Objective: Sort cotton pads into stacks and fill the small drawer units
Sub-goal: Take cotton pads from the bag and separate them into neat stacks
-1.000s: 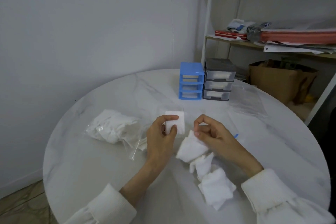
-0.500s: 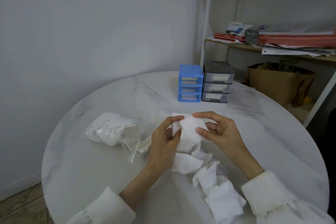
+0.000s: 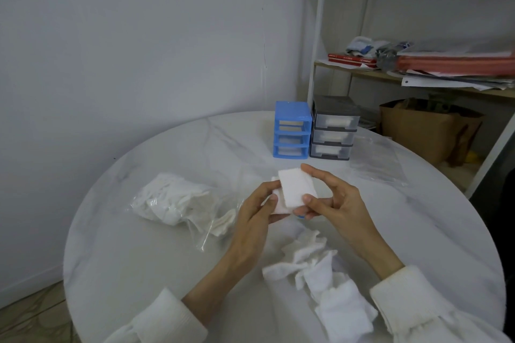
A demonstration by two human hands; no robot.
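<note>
While both hands hold pads up over the middle of the bench (image 3: 139, 245), the stacking step looks to be in hand.

At the far left lies a clear bag (image 3: 178, 200) full of pads, its open mouth toward the hands. Next comes the left hand (image 3: 256, 220). Its fingers and thumb are curled round a small stack (image 3: 277, 205), gripping it from the left side. On top of that stack sits one flat square pad (image 3: 296, 188), a bit crooked. The right hand (image 3: 331, 200) pinches this pad, first finger at its top edge and thumb at its bottom corner. Below the hands, near the front edge, lies a loose pile (image 3: 320, 281) of crumpled pads.

I think the next move is to slide the top pad until its edges match the stack. That needs a soft, careful push, since the pads bend easily.

Far back stand a blue drawer unit (image 3: 292, 131) and a grey drawer unit (image 3: 333, 128), touching side by side. White pads show in the grey drawers, and the blue drawers look partly filled too. A flat empty bag (image 3: 379, 161) lies to the right of them. Between the hands and the drawers the bench is bare, so there is room to reach. The pile sits close to the front edge, so a sleeve could knock pads off.
</note>
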